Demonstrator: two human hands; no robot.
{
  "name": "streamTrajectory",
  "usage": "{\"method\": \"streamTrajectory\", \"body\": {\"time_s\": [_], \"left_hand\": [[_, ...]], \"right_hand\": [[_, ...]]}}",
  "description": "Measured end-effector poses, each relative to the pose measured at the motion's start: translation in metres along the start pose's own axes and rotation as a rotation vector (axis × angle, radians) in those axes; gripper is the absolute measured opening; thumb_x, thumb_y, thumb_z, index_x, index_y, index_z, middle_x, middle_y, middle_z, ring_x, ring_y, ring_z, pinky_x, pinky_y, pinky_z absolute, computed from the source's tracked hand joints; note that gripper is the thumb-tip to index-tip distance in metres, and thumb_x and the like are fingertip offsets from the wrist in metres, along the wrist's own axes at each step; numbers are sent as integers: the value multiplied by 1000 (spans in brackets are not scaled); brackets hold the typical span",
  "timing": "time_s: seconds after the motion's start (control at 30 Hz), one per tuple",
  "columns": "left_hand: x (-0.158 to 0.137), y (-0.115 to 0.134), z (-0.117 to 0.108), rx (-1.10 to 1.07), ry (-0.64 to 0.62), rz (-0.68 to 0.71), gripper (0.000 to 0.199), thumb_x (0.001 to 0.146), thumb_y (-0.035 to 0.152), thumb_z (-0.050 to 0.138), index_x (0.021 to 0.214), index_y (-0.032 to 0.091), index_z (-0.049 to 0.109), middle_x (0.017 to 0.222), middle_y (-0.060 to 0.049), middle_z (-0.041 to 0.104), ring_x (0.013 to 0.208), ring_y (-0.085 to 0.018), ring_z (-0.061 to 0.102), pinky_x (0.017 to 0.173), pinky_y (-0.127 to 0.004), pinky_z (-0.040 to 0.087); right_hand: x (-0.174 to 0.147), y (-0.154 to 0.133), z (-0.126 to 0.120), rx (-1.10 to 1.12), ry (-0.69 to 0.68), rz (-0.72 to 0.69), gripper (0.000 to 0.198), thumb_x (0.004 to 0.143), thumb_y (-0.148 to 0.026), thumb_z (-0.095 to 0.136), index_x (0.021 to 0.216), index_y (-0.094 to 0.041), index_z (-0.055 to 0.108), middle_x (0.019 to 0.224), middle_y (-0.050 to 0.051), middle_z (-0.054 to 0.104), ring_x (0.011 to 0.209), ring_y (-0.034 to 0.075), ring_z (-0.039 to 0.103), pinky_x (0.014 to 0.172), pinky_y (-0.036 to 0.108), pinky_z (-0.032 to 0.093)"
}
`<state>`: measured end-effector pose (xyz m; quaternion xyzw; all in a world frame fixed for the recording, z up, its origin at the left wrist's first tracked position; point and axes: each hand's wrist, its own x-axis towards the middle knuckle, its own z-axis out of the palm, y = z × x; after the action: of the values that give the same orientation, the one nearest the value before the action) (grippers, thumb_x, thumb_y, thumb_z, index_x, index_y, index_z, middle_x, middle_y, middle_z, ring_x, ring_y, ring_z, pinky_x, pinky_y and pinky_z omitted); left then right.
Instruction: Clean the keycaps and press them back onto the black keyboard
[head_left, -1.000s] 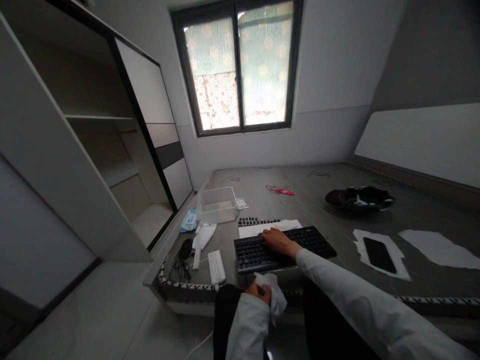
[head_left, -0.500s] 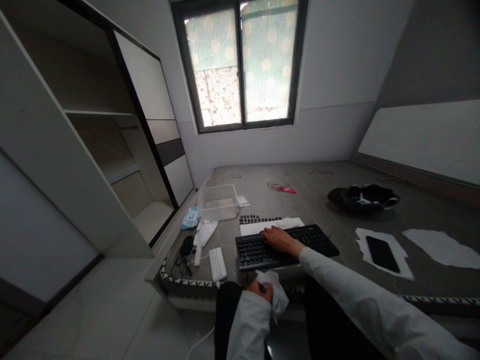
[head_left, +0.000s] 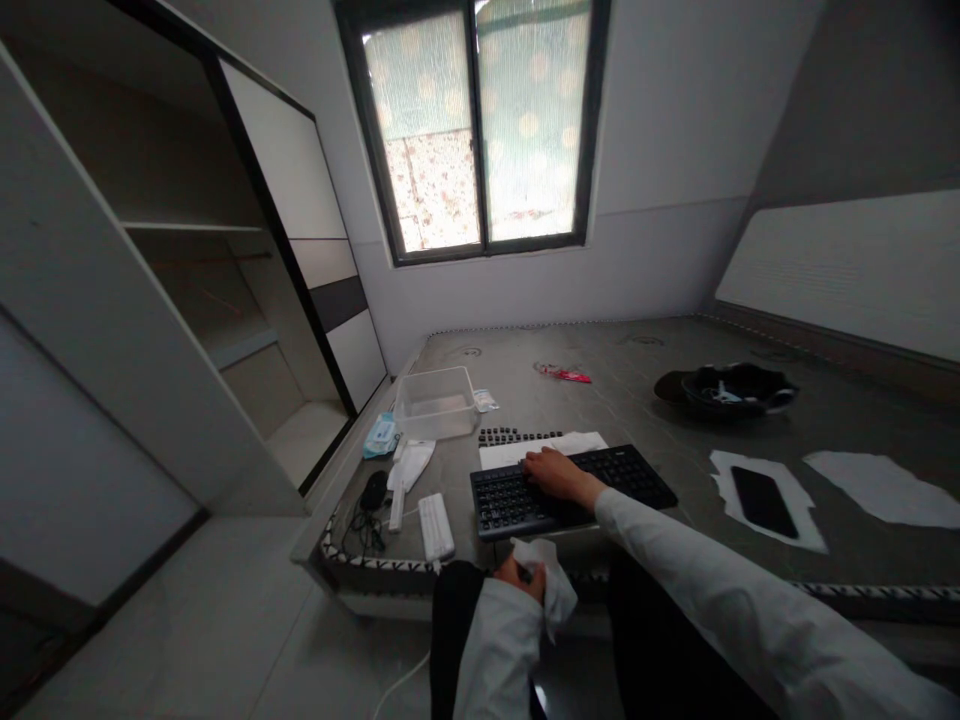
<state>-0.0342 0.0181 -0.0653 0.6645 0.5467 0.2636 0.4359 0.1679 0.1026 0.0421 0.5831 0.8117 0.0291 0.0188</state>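
A black keyboard (head_left: pixel 510 505) lies tilted at the front of the bed surface, its keys facing up. My right hand (head_left: pixel 556 474) rests over the middle of the keyboard, fingers curled together and tips against its keys near the back edge. Anything small between those fingertips is hidden. Lower down, by my knee, my left hand (head_left: pixel 520 578) is closed around a crumpled white tissue (head_left: pixel 556 590). Behind the keyboard lie a white paper sheet (head_left: pixel 499 457) and rows of loose black keycaps (head_left: pixel 514 436).
To the left are a clear plastic box (head_left: pixel 436 405), a blue wipes pack (head_left: pixel 381 436), a black mouse (head_left: pixel 373 490) and a white power strip (head_left: pixel 436 527). On the right lie a phone (head_left: pixel 765 502) on paper and a dark cap (head_left: pixel 739 392). A red item (head_left: pixel 564 374) lies farther back.
The view has shifted very slightly. Both hands, the keyboard and the tissue stay essentially where they were.
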Motion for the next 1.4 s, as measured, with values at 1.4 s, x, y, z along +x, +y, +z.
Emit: {"method": "streamTrajectory", "body": {"time_s": [1.4], "left_hand": [[-6,10,-5,44,22,44,30,80,35,59,100,16,71,108,-21,79,101,-38,73,92,-48,58]], "right_hand": [[12,20,14,343,-15,182,25,80,-20,67,103,-19,75,99,8,79,92,21,70,80,25,47]]}}
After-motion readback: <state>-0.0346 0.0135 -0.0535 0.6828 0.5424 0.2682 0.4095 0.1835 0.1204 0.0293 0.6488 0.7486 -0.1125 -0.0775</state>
